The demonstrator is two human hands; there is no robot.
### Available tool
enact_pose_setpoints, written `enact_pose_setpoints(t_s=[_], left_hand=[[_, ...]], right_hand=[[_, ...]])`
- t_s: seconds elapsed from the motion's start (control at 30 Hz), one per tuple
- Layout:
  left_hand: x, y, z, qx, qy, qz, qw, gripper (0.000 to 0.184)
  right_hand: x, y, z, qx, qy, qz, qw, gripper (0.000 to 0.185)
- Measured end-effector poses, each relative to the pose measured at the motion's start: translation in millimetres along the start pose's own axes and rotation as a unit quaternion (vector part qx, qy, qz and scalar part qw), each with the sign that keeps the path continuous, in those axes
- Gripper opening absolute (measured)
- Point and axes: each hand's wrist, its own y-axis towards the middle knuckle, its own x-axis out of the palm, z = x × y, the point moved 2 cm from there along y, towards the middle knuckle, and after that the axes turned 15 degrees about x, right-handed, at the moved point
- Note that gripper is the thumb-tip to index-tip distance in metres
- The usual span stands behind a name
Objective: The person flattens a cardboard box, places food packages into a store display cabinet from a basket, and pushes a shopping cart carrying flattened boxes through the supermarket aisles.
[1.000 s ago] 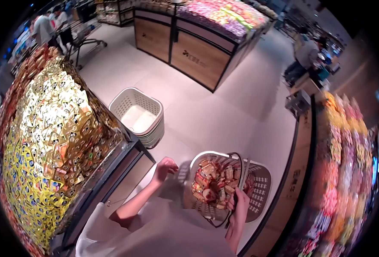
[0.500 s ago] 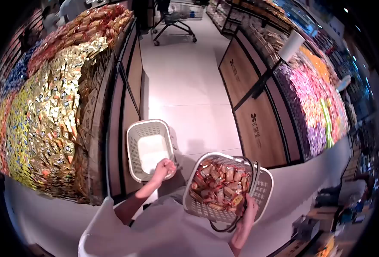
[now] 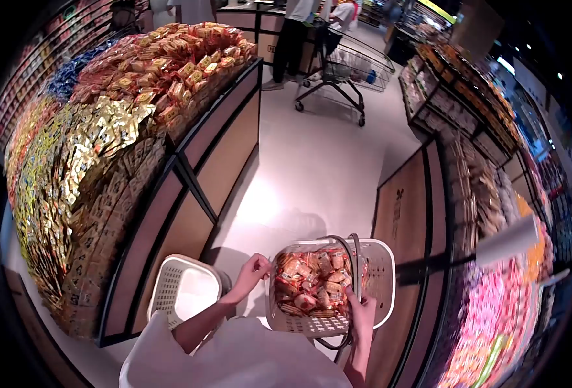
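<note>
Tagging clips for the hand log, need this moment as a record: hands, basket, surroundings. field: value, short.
left hand: fingers curled, at the left side of the basket; contact unclear
right hand: on the basket's dark handle
contents: wrapped snacks in the basket
floor basket: left of the basket, beside the left stand
left stand goods: heaped gold packs and red packs
background: cart farther up the aisle
</note>
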Motion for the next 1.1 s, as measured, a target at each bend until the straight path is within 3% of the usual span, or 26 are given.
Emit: enact_pose_setpoints(t_s=[0.13,0.23,0.3,0.43,0.47,0.53,0.6,0.87,1.0,1.1], left_hand=[[19,103,1,-0.062,-0.029,0.127,0.989,0.009],[18,157,16,-0.041,-0.01,0.182,0.982,0.008],[12,194,21,-0.041,0.023,0.234,0.971,0.006],[-19,278,-4,-0.077,0.071,0.345,0.933,0.005],[-30,310,-9,-0.082,0.069,0.365,0.925,0.007],[-52,380,-20,-0.086,0.08,0.396,0.911,0.009],[-65,454,-16,-0.024,0.049,0.41,0.911,0.012],[-41,731,51,0.001,-0.001,0.327,0.945,0.012],[-52,858,30,0.004,-0.022,0.368,0.929,0.011],[-70,940,26,0.027,-0.044,0.427,0.903,0.01]], right_hand=[[0,148,-122,-0.075,-0.128,-0.075,0.986,0.018],[32,252,-197,-0.166,-0.228,-0.123,0.951,0.017],[63,302,-255,-0.308,-0.343,-0.128,0.878,0.021],[126,406,-383,-0.325,-0.497,-0.087,0.8,0.027],[144,436,-406,-0.331,-0.502,-0.096,0.793,0.027],[179,483,-462,-0.442,-0.5,-0.033,0.744,0.023],[208,526,-509,-0.425,-0.543,-0.045,0.723,0.024],[376,664,-685,-0.522,-0.552,-0.116,0.64,0.025],[479,761,-745,-0.561,-0.533,-0.16,0.613,0.029],[554,803,-788,-0.537,-0.56,-0.213,0.594,0.025]])
